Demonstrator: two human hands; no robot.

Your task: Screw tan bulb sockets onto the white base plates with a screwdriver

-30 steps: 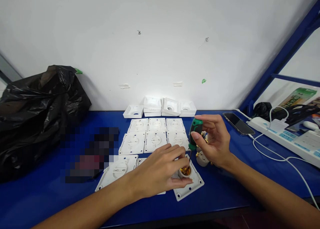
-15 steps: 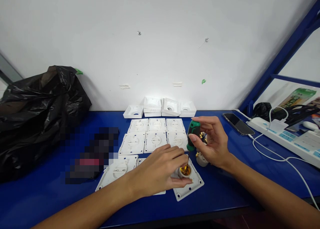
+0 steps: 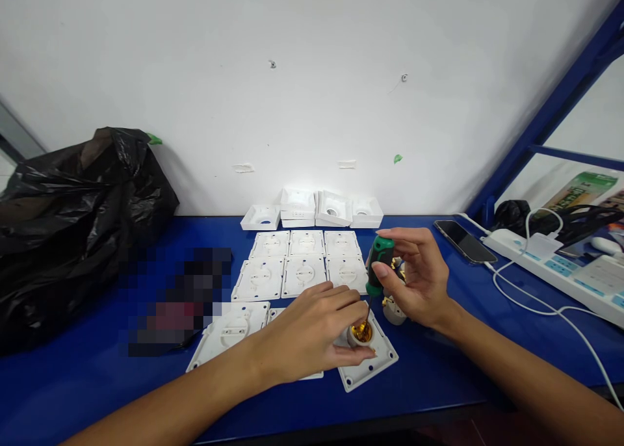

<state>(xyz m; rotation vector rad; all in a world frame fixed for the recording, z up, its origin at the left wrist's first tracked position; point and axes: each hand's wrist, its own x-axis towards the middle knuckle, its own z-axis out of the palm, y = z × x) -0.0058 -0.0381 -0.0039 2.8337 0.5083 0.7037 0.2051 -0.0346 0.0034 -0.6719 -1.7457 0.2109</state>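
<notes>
1. The left hand (image 3: 307, 332) lies over a white plate (image 3: 373, 361) at the desk's (image 3: 439, 381) front edge, its fingers (image 3: 348, 303) closed around a small white socket (image 3: 359, 334) with a brass inside, which sits on that plate.
2. The right hand (image 3: 419, 280) holds a green-handled screwdriver (image 3: 376, 267) nearly upright, fingers pinched on the handle's top; the shaft runs down and its tip is in the socket's brass opening.
3. Just right of the socket, below the right hand, more sockets (image 3: 394, 308) stand on the desk, partly hidden.
4. Behind the hands lie flat white plates (image 3: 302, 261) in rows, touching or nearly so; farther back, by the wall, white boxes (image 3: 312, 209) are stacked.
5. A black bag (image 3: 73, 225) fills the desk's left end.
6. To the right lie a phone (image 3: 464, 240), a power strip (image 3: 560, 270) and a white cable (image 3: 526, 300).
</notes>
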